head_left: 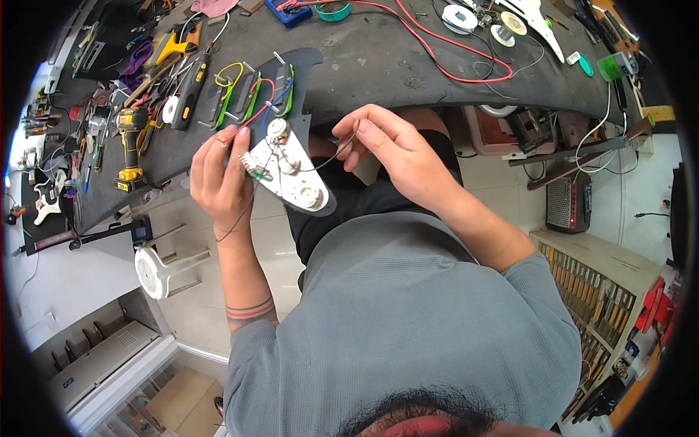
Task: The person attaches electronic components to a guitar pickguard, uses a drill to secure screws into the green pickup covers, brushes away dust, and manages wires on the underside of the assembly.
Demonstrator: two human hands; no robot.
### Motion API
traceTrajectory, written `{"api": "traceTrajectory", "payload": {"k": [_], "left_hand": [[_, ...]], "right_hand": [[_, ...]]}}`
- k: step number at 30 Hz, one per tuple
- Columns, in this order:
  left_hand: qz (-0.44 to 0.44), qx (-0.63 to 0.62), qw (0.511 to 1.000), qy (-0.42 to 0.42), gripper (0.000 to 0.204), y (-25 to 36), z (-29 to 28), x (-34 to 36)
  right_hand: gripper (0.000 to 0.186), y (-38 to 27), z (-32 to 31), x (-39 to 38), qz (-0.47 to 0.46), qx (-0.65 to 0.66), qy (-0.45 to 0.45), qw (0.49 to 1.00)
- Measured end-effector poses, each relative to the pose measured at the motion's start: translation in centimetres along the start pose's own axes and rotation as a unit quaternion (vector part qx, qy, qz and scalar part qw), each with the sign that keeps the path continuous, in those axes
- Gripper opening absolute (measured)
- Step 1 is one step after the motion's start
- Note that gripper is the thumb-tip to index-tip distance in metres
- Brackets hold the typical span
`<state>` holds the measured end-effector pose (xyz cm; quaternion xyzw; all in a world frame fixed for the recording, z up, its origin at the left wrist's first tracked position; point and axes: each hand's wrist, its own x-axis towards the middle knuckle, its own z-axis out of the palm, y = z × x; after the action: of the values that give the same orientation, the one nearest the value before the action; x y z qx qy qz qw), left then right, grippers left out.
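A guitar pickguard (314,178) lies wiring side up, its lower end reaching past the bench edge over my lap. Three pickups with green sides (282,95) sit in its upper part, with yellow, red and blue leads. White round potentiometers (307,194) and a selector switch (255,166) are fixed lower down. Beside the switch, my left hand (220,177) is closed, its fingertips pinching the red wire (234,135). To the right, my right hand (386,146) pinches a thin dark wire (339,151) that runs to the potentiometers. Another thin wire crosses my left wrist.
Left on the dark bench (349,73) are a yellow cordless drill (131,146), a rotary tool (191,91) and many hand tools. Solder spools (507,29) and a red cable (466,79) lie at the back right. A white stool (153,273) stands at lower left.
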<state>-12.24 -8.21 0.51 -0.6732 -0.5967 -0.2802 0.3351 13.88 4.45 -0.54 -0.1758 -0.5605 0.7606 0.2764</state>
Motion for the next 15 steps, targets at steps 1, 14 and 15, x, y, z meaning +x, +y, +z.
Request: {"api": "traceTrajectory", "payload": {"k": [1, 14, 15], "left_hand": [[0.001, -0.004, 1.0, -0.007, 0.039, 0.0, 0.3, -0.2], [0.011, -0.022, 1.0, -0.013, 0.04, 0.2, 3.8, 0.0], [0.017, -0.034, 0.999, -0.019, 0.04, 0.2, 4.2, 0.5]], "right_hand": [[0.035, 0.1, 0.0, 0.1, 0.001, 0.0, 0.0, 1.0], [0.024, 0.7, 0.6, 0.6, 0.007, 0.033, 0.018, 0.999], [0.023, 0.8, 0.5, 0.6, -0.007, 0.033, 0.031, 0.999]]}}
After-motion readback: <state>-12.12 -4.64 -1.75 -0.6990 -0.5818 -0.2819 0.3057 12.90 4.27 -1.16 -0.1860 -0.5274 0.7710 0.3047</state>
